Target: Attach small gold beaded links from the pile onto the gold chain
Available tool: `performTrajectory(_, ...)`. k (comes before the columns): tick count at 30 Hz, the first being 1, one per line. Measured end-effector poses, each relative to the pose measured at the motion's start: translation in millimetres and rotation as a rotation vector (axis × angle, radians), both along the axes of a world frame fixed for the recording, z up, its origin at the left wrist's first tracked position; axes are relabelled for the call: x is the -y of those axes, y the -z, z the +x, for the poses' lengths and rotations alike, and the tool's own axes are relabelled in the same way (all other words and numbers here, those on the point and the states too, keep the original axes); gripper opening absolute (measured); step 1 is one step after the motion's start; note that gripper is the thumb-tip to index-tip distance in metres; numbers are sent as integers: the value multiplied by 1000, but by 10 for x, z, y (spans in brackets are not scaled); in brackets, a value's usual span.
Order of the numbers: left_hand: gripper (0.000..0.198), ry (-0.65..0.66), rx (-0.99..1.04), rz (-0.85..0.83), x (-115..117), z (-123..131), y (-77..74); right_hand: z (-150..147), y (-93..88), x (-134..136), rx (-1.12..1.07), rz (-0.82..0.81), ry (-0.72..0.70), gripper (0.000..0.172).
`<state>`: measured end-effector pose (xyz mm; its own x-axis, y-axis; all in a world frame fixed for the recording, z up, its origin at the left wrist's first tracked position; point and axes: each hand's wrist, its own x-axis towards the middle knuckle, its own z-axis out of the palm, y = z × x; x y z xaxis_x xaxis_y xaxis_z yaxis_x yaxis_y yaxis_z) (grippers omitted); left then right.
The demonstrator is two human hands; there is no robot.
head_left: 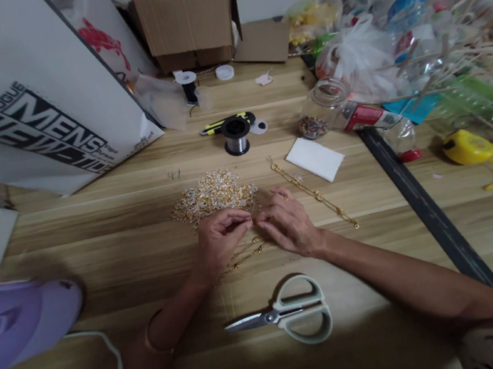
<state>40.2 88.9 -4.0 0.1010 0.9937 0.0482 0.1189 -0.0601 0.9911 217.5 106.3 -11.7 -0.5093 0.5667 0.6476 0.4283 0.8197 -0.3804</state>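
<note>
My left hand (pixel 218 239) and my right hand (pixel 288 223) meet fingertip to fingertip over the wooden table (pixel 93 237), both pinched closed on a small gold piece between them. A thin gold chain (pixel 243 256) trails down from my left hand's fingers. Just beyond the hands lies a heap of gold and clear beads (pixel 213 194). A second gold chain (pixel 313 193) stretches diagonally to the right of my right hand.
Grey-handled scissors (pixel 284 314) lie in front of me. A spool of clear thread (pixel 236 135), a white card (pixel 315 158), a tipped bead jar (pixel 333 107), a cardboard box (pixel 187 24), a printed bag (pixel 36 101) and a yellow tape measure (pixel 468 148) surround the work area.
</note>
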Motion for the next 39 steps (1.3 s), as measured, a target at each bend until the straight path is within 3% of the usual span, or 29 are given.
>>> performTrajectory(28, 8, -19, -13, 26, 29, 24, -23, -2, 12, -1, 15, -27, -11, 5)
performTrajectory(39, 14, -8, 57, -105, -32, -3, -45, 7, 4, -3, 4, -7, 11, 6)
